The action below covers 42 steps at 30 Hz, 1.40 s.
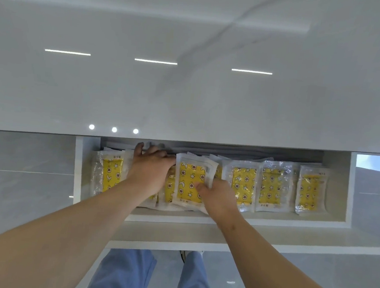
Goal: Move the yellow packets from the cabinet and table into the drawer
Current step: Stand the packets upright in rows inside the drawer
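Observation:
An open white drawer (224,218) under a glossy tabletop holds a row of yellow packets in clear wrap. One yellow packet (189,181) stands in the middle, and my right hand (219,195) pinches its lower right edge between thumb and fingers. My left hand (152,167) lies palm down, fingers spread, on packets just left of it, reaching toward the drawer's back. Further packets sit at the left (110,175) and to the right (242,185), (272,186), (310,190).
The glossy white tabletop (190,75) overhangs the drawer's back and fills the upper view. The drawer's front panel (267,243) juts toward me. Below are my legs in blue trousers (126,273) and a grey tiled floor (333,280).

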Available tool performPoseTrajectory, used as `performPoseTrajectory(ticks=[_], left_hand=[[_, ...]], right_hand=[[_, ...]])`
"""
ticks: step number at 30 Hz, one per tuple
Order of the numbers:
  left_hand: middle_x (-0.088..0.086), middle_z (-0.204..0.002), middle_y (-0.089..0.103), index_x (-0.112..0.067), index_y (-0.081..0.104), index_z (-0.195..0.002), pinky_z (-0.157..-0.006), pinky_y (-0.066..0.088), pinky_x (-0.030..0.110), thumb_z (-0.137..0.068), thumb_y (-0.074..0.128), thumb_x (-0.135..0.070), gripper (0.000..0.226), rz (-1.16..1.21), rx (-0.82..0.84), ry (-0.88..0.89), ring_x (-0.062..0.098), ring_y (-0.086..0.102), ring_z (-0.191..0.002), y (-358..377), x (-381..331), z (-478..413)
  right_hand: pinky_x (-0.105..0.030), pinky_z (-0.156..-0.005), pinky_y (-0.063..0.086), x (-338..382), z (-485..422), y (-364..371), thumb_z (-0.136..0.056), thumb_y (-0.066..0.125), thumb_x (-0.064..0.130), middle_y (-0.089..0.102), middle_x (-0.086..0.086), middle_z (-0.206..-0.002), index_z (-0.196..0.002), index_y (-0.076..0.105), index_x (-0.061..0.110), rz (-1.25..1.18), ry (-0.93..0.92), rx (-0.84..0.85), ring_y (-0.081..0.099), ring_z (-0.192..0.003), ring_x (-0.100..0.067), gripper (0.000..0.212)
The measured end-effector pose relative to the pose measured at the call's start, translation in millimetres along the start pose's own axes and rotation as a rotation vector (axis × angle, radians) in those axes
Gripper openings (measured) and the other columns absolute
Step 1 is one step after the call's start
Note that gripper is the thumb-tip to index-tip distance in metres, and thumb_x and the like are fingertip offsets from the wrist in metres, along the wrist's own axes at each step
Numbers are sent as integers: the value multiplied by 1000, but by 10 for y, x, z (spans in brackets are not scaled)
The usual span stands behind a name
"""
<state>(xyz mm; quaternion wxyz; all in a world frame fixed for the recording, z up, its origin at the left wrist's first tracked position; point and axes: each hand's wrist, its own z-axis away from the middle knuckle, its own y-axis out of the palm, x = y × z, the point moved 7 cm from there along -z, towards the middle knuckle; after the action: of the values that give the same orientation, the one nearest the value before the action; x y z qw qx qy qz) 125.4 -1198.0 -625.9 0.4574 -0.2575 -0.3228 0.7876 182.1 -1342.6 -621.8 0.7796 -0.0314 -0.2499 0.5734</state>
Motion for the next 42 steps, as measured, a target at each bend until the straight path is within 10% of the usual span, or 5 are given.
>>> performPoseTrajectory(ticks=[10,14,20,37,42], left_hand=[[2,-147,27,-26,21,-144,-114,9,56,-90,50,-28,62,-19,-20,-113,27,20,-139,26,36,-2],[-8,-158,0,-30,-2,-149,-117,-1,55,-90,46,-45,78,184,66,-5,19,1,-147,61,-144,-40],[-6,-157,15,-42,-3,-146,-114,9,60,-85,51,-59,83,203,139,4,26,15,-144,186,-285,-138],[-3,-158,-7,-45,-12,-144,-110,20,58,-90,53,-41,84,124,223,-37,31,-1,-145,155,-196,175],[-5,-151,29,-34,22,-146,-101,42,33,-96,45,-31,55,276,78,78,17,39,-131,-376,-172,531]], right_hand=[[-41,-107,28,16,20,-421,-88,55,45,34,-10,-141,-140,26,16,910,-113,-343,36,-130,-27,67],[-57,-115,3,62,-196,-339,-84,63,43,-19,-5,-157,-148,-16,31,935,-223,-137,-9,-146,-33,102],[-59,-115,7,63,-323,-215,-84,67,22,-5,6,-159,-148,-4,38,990,-347,14,-6,-147,-28,97],[-41,-116,20,-102,54,-251,-89,57,25,-4,-2,-160,-151,3,26,390,-96,-68,1,-147,-26,82],[-36,-107,33,92,555,-330,-91,54,25,8,-1,-157,-142,34,21,239,-47,-182,27,-140,-26,54]])
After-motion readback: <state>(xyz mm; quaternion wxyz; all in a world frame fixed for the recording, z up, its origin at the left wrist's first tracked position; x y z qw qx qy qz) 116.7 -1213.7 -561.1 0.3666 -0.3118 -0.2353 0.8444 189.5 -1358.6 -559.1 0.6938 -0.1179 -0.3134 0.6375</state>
